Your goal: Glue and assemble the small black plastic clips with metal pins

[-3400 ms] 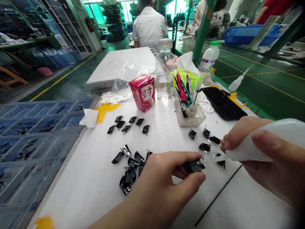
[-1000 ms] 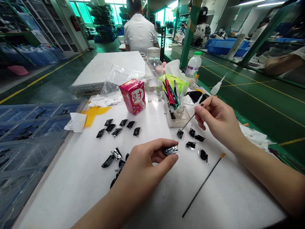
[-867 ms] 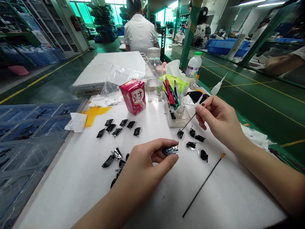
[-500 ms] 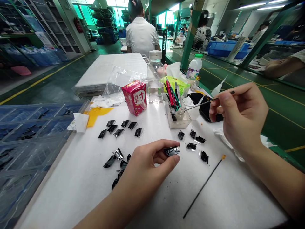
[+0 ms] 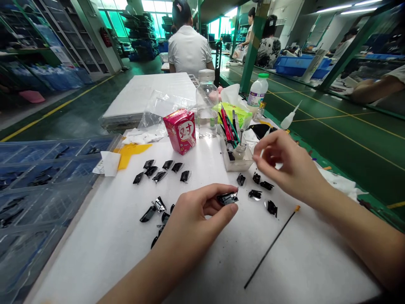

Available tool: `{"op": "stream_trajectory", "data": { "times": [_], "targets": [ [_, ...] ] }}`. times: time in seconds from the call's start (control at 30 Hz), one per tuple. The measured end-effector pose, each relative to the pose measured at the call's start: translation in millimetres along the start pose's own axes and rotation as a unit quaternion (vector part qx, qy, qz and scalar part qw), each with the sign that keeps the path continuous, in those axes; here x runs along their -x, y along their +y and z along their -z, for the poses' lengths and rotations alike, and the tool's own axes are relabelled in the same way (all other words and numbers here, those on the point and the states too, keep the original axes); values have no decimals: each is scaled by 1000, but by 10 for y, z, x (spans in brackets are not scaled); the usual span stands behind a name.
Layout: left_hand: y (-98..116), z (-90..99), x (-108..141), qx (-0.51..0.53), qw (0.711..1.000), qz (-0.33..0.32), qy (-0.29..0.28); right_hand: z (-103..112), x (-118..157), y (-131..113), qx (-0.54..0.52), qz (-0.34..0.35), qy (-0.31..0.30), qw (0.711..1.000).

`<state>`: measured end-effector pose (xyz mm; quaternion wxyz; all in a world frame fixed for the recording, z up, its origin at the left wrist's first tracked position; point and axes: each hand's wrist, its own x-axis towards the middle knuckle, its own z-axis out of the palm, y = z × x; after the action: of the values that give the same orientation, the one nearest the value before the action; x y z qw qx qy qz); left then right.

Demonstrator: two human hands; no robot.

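My left hand pinches a small glossy black plastic part between thumb and fingers above the white work surface. My right hand hovers beside a small open box, its fingers loosely curled and apart with nothing visible in them. A small glass bottle stands in that box, and a thin stick rises from its mouth. Several similar black parts lie below my right hand, and more black parts lie left of my left hand. A thin black stick with an orange tip rests nearer to me.
Behind the parts stand a red carton and a clear bottle. Pens fill the back of the small box. Blue compartment trays line the left side. A person in white sits ahead, facing away.
My right hand has moved left and down and let go of the thin stick, which now stands in the small glass bottle. My left hand keeps its hold on the black part.
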<state>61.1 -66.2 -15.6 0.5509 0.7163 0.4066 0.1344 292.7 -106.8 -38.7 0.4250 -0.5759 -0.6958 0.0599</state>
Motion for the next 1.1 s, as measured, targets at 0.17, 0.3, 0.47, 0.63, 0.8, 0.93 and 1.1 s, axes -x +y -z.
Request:
{"op": "stream_trajectory", "data": {
  "times": [0.17, 0.3, 0.47, 0.63, 0.8, 0.93, 1.1],
  "targets": [
    [13, 3, 16, 11, 1000, 9, 6, 3, 155, 109, 102, 77, -189, 974],
    [8, 6, 17, 32, 999, 15, -4, -27, 164, 212, 148, 109, -228, 956],
    [-23, 17, -8, 68, 997, 17, -24, -70, 154, 214, 178, 129, -227, 949],
    [-21, -1, -20, 91, 995, 15, -29, -154, 145, 203, 205, 148, -209, 945],
    [-9, 0, 2, 100, 994, 17, -26, -192, 139, 220, 223, 161, -187, 943],
    [-5, -2, 2, 117, 993, 21, -22, -199, 130, 224, 223, 177, -166, 944],
    [-40, -23, 4, 140, 990, -8, 0, -61, 141, 17, 187, 183, -104, 960]
  ]
}}
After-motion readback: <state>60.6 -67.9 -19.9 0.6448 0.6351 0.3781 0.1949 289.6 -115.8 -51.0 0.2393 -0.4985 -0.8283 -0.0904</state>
